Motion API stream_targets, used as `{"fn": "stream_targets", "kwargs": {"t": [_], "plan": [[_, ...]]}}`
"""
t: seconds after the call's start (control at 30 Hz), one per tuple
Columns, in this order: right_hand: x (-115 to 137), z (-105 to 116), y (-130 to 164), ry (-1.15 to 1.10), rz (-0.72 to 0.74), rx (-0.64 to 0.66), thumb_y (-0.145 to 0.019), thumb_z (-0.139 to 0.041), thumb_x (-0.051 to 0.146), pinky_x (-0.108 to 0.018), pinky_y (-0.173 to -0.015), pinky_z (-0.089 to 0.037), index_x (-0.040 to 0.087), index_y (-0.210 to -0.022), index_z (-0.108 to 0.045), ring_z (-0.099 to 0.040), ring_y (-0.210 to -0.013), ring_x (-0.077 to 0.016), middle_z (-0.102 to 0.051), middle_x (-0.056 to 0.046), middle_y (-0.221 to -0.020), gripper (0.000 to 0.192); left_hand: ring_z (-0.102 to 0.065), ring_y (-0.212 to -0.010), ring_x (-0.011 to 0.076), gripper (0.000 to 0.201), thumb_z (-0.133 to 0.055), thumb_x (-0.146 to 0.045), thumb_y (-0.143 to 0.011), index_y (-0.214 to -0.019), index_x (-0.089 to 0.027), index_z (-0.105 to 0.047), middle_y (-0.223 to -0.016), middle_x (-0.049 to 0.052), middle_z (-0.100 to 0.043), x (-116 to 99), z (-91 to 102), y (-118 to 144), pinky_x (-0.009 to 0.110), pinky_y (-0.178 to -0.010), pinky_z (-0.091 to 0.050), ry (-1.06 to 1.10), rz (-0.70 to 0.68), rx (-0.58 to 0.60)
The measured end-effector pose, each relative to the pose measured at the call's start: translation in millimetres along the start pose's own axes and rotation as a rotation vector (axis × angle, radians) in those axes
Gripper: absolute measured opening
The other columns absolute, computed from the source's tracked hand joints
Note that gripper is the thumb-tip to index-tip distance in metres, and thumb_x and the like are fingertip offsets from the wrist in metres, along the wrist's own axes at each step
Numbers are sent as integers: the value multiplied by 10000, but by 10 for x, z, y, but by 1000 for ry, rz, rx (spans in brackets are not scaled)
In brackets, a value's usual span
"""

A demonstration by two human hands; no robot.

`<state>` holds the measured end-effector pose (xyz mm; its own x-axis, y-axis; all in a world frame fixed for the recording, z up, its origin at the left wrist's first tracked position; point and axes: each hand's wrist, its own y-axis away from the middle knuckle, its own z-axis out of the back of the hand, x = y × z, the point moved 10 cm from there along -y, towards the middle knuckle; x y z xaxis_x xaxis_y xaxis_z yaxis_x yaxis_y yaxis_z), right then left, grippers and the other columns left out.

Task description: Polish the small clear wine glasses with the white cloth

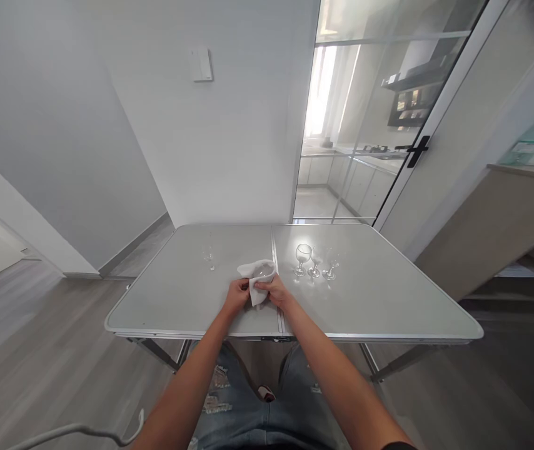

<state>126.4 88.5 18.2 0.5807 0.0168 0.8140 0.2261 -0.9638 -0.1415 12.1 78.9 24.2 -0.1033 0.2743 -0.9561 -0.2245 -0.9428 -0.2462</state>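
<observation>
A white cloth (256,295) is wrapped partly around a clear glass (264,270), whose bowl shows inside the folds above the table. My right hand (276,290) grips cloth and glass from the right, thumb lying across the fabric. On the other side, my left hand (237,295) is closed at the cloth's left edge; its fingertips are partly hidden, but they appear to pinch the fabric. Three clear stemmed glasses stand upright close together to the right: a larger one (303,252), a middle one (314,267) and a right one (331,269).
Another clear glass (209,257) stands on the left half of the pale folding table (168,297). A raised metal seam divides the tabletop just right of the cloth. Beyond the far edge are a wall and a glass door (365,100) with a black handle.
</observation>
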Motion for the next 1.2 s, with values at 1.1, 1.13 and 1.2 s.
{"fn": "stream_targets", "kwargs": {"t": [1.1, 1.13, 1.2], "plan": [[104, 171, -66, -44, 140, -103, -637, -859, 234, -241, -687, -534, 206, -945, -695, -666, -760, -149, -737, -10, -887, 350, -622, -762, 212, 220, -511, -70, -725, -861, -162, -657, -810, 90, -688, -104, -90, 142, 263, -664, -362, -934, -90, -63], [93, 180, -64, -37, 132, -107, -639, -859, 236, -241, -684, -534, 204, -938, -695, -663, -753, -148, -736, -12, -880, 342, -622, -757, 214, 213, -510, -73, -728, -858, -160, -655, -806, 92, -688, -98, -97, 141, 263, -661, -363, -929, -79, -51], [61, 178, -55, -32, 102, -90, -627, -867, 232, -250, -687, -538, 202, -940, -694, -664, -757, -154, -736, -17, -887, 359, -613, -742, 205, 188, -521, -97, -744, -863, -157, -653, -795, 82, -685, -99, -109, 133, 258, -660, -367, -831, -79, -15]]}}
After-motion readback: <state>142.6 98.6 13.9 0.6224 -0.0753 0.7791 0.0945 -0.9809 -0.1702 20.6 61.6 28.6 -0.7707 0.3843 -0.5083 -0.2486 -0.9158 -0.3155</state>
